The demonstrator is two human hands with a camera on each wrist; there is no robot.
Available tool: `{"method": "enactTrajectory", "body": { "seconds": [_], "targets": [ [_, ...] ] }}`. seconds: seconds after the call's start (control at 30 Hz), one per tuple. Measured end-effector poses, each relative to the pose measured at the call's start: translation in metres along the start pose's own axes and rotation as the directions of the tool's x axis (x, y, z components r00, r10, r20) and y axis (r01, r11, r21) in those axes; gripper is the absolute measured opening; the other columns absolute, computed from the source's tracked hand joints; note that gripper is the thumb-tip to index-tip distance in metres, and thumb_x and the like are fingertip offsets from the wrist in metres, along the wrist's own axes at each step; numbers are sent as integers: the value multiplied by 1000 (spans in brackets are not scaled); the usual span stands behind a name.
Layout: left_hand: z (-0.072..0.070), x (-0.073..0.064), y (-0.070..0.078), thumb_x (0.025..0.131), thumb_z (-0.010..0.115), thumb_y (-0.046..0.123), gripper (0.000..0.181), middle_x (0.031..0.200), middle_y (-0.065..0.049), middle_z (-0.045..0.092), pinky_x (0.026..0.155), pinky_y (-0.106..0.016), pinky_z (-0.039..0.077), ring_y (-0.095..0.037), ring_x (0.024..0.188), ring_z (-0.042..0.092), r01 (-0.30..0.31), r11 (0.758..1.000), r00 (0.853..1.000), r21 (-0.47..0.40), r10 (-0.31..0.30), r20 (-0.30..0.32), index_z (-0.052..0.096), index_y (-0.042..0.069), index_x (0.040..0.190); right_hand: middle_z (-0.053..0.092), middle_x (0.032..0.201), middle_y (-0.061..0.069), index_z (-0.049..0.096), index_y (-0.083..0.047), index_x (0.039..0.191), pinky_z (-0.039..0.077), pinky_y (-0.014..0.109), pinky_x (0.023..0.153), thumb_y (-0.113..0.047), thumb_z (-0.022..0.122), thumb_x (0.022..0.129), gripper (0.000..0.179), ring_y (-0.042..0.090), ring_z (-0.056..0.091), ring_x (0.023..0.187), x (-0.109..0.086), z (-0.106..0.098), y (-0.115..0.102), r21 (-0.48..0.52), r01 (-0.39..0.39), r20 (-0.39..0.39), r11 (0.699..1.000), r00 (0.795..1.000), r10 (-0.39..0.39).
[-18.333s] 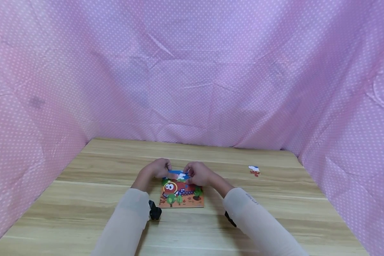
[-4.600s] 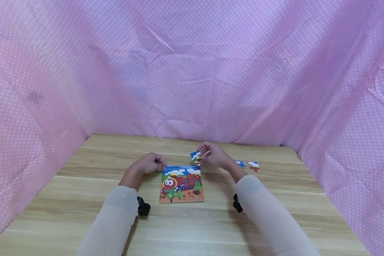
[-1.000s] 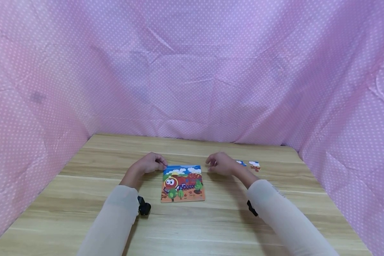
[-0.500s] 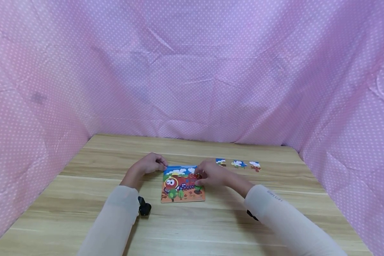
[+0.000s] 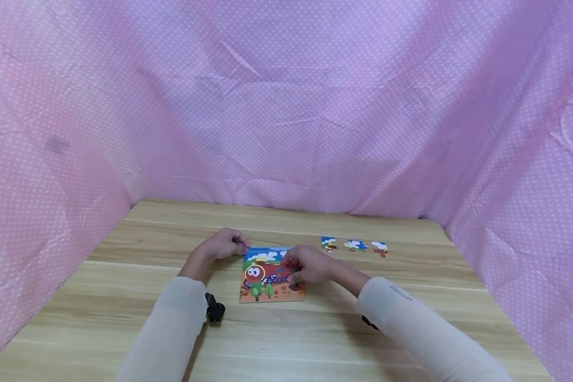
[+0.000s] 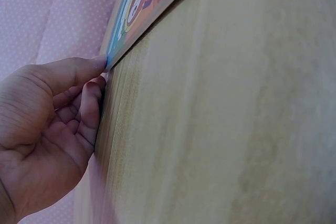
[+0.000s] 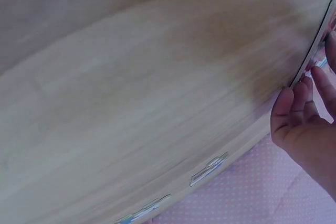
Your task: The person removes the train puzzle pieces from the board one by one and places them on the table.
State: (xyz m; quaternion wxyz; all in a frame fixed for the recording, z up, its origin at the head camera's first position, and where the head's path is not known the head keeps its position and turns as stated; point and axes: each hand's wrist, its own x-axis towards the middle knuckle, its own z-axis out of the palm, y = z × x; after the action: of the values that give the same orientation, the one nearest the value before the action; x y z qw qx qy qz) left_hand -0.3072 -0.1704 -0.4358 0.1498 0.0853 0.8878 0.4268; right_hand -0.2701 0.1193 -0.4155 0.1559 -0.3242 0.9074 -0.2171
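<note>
A square jigsaw puzzle (image 5: 262, 289) with a smiling red train picture lies flat on the table. My left hand (image 5: 223, 243) holds its far left corner; the left wrist view shows the thumb (image 6: 84, 72) on the corner and the other fingers curled beside the edge. Over the puzzle's right part sits my right hand (image 5: 310, 264), thumb and forefinger spread apart on the picture and covering some of it. Its lower fingers (image 7: 286, 106) are right at the board's edge in the right wrist view. No loose piece shows between them.
Three loose puzzle pieces lie in a row to the right: a blue and green piece (image 5: 328, 243), a cloud piece (image 5: 356, 245) and a white and red piece (image 5: 380, 248). A pink dotted curtain (image 5: 286, 132) surrounds the wooden table (image 5: 286, 345) behind and at the sides.
Loose pieces have grown from one to three; the right hand set the latest down beyond the puzzle. Since then it has moved left onto the puzzle's right part. The left hand stays at the corner.
</note>
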Motion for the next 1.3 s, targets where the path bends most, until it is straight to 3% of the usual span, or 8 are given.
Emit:
{"method": "enactTrajectory", "body": {
  "seconds": [0.6,0.8,0.93,1.13,1.3],
  "targets": [
    [-3,2,4,100,66,14,8,103,-6,67,83,-34,44,-22,94,54,-6,999,1000,33,6,14,70,8,103,62,113,1,63,-16,118,47,43,100,-17,80,91,32,20,56,104,9,-10,-9,20,-85,82,996,993,83],
    [0,1,8,91,78,37,32,99,-4,62,77,-34,44,-20,90,52,-19,993,999,118,14,39,65,10,103,61,111,2,62,-17,114,47,44,98,-16,80,90,30,20,55,102,10,-10,-11,48,-111,97,993,990,105],
    [5,3,11,86,84,38,40,100,-4,61,80,-36,45,-21,92,53,-58,987,997,153,49,66,62,10,105,62,109,2,63,-17,114,47,44,98,-16,81,90,31,20,56,101,10,-9,-9,51,-112,95,992,990,107],
    [16,4,17,82,87,40,49,105,-3,63,91,-41,49,-20,98,57,-155,948,987,277,139,75,64,8,111,62,110,2,63,-16,114,47,45,100,-15,81,90,31,20,57,103,11,-8,-9,53,-114,96,992,989,108],
    [25,2,28,78,86,53,63,115,-3,59,98,-46,46,-24,109,51,-157,909,988,385,143,64,64,11,120,62,109,1,63,-17,114,47,44,99,-15,81,90,30,20,56,102,11,-8,-8,64,-118,104,991,988,111]
  ]
}}
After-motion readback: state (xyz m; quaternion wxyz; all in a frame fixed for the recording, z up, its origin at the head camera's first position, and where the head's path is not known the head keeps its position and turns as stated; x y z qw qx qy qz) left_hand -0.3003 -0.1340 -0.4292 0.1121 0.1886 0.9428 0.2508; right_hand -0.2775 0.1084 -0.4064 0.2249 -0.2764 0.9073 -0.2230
